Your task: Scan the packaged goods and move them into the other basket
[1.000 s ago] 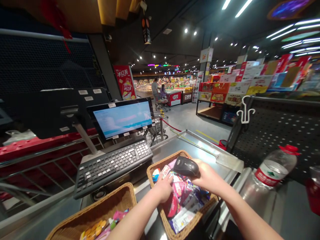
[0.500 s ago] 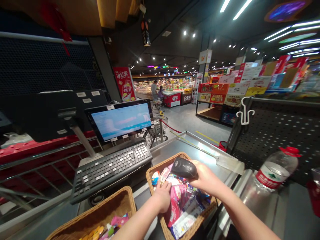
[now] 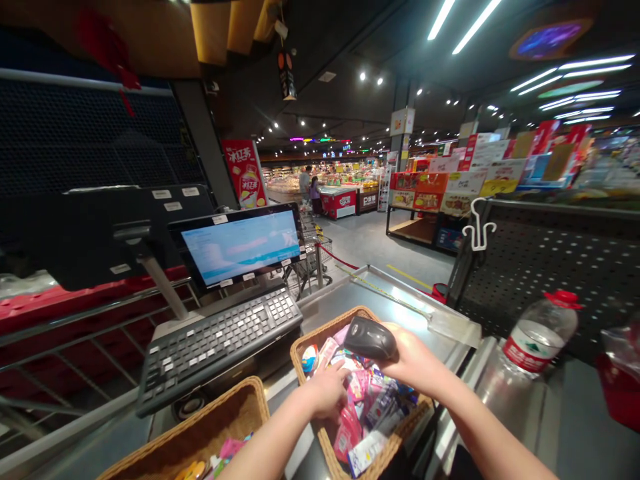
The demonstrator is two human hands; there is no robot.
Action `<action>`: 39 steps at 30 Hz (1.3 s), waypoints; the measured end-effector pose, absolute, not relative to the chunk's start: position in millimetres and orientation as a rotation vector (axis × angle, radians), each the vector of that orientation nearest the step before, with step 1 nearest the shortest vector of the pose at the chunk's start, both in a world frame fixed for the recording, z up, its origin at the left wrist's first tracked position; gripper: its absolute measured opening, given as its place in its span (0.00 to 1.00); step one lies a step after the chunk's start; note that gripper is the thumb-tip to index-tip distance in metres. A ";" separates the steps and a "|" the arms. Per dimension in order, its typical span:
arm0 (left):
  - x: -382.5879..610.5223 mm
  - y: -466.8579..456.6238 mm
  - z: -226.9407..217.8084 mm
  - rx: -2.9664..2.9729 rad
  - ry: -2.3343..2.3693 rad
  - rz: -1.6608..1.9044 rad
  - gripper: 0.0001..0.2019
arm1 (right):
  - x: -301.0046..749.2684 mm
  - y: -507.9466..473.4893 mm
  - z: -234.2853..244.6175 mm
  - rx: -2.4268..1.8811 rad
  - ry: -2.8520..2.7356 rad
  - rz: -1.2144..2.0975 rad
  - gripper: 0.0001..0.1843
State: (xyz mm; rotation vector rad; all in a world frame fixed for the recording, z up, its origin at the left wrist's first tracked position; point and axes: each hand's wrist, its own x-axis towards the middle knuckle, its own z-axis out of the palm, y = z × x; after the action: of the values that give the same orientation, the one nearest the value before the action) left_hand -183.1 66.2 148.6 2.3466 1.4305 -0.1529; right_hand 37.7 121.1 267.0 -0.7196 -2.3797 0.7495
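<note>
My right hand [image 3: 413, 360] is wrapped round a black handheld barcode scanner [image 3: 370, 338], which hangs over the far part of a woven basket [image 3: 324, 440]. Brightly coloured snack packets [image 3: 367, 393] in pink, purple, blue and white fill this basket. Among them lies my left hand [image 3: 327, 390], its fingers partly stretched out over the wrappers and just short of a pale pink packet [image 3: 327, 350]. I see no packet gripped in it. The undersides of the left fingers are hidden. Beside it, at the lower left, a second woven basket [image 3: 215, 417] contains a few colourful packets.
A keyboard [image 3: 220, 343] and a lit monitor [image 3: 243, 245] stand on the left. Right of the metal counter [image 3: 360, 290] is a large water bottle [image 3: 537, 337] with a red cap. A black perforated panel [image 3: 560, 250] with a white hook [image 3: 479, 227] rises behind it.
My left hand has shifted slightly, its fingers now reaching further right over the packets. The scanner stays above the basket in my right hand. The view has turned a little to the right.
</note>
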 end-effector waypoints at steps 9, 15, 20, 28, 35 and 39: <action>-214.1 49.6 192.8 2.287 1.834 0.408 0.06 | 34.4 126.2 263.7 -0.796 -2.304 0.689 0.20; -234.5 28.0 226.6 2.295 2.124 0.660 0.11 | 22.0 124.8 271.7 -0.725 -2.290 0.626 0.20; -247.1 12.0 247.9 2.260 2.297 0.745 0.13 | 10.5 119.2 279.2 -0.675 -2.284 0.626 0.24; -273.0 -6.3 265.0 2.038 2.496 1.026 0.14 | -12.0 102.9 296.7 -0.508 -2.293 0.650 0.26; -286.3 -27.5 272.7 1.824 2.611 1.221 0.16 | -29.9 80.5 309.1 -0.410 -2.333 0.654 0.22; -290.6 -41.0 278.0 1.757 2.665 1.294 0.16 | -38.3 71.4 313.5 -0.351 -2.365 0.639 0.19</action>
State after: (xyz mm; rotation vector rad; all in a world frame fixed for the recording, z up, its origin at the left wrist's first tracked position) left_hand -290.6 -41.0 278.0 1.7571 2.6652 1.2935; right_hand -38.3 71.4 313.5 -0.3506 -2.3649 0.6389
